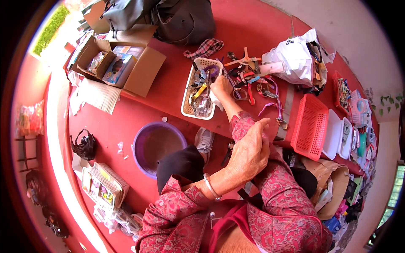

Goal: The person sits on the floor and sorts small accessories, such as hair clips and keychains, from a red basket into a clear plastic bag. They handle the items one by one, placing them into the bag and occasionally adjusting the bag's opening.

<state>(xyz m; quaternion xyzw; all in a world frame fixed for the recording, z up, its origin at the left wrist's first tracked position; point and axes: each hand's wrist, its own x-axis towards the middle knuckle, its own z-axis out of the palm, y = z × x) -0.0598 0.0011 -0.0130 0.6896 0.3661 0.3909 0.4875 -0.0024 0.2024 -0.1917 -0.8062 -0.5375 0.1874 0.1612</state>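
Observation:
My right hand [221, 87] reaches to the right rim of a cream plastic basket [184, 107]. Its fingers are closed and mostly hidden; a small white piece [216, 101] shows below them. Inside the basket lie several wristwatches [201, 102], one with a yellow part. My left hand [249, 152], with a bangle [211, 186] at the wrist, crosses over my right forearm. Its fingers curl against the patterned right sleeve [270, 179], their tips partly hidden. Right of the basket, a loose pile of watches and coloured straps [253, 80] is spread on the red surface.
A purple tub [136, 147] stands on the floor left of my knee. An open cardboard box [145, 69] and dark bags [185, 21] are at the far left. To the right are a white plastic bag [291, 55], a red basket [310, 126] and white trays [333, 133].

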